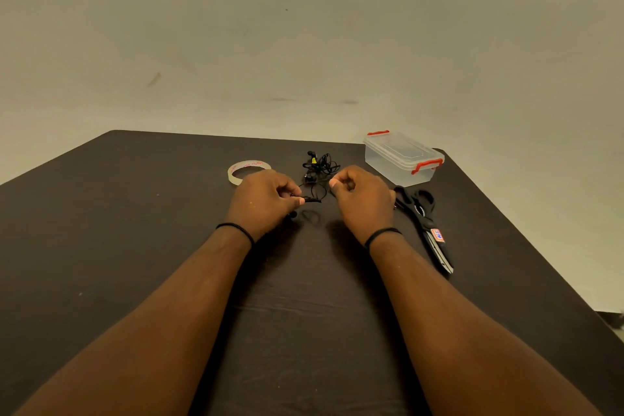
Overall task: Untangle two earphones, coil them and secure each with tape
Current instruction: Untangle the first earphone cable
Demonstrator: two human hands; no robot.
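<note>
Nearest the camera, two bare forearms are stretched forward over a dark wood-grain tabletop (101, 246), and a thin black band is worn on each wrist. The left hand (263, 201) is held just above the surface with its fingers curled, and a black earphone cable (312, 194) is pinched between its thumb and fingertips; a short dark plug or stem is seen sticking out to the right of the thumb. A small earbud is seen hanging just below this hand, close to the surface. The right hand (359, 196) is raised a little beside it, its fingers folded in and its thumb pressed against them; the other end of the same thin cable is pinched there, though the exact contact is too small to be made out. Between the two hands, the cable is drawn into a loose loop, and its shadow is cast on the wood beneath.

To the right of the right hand, black-handled scissors (423, 223) are laid flat, blades pointing toward the camera, with a small red and white label on them.

Just beyond the hands, a second earphone (319, 164) is left in a tangled black bundle on the surface. To its left, behind the left hand, a roll of clear tape (248, 170) is laid flat. At the far right corner, a clear plastic box (401, 159) with red clips is set, its lid on. Behind everything, a plain pale wall (304, 27) is seen.
</note>
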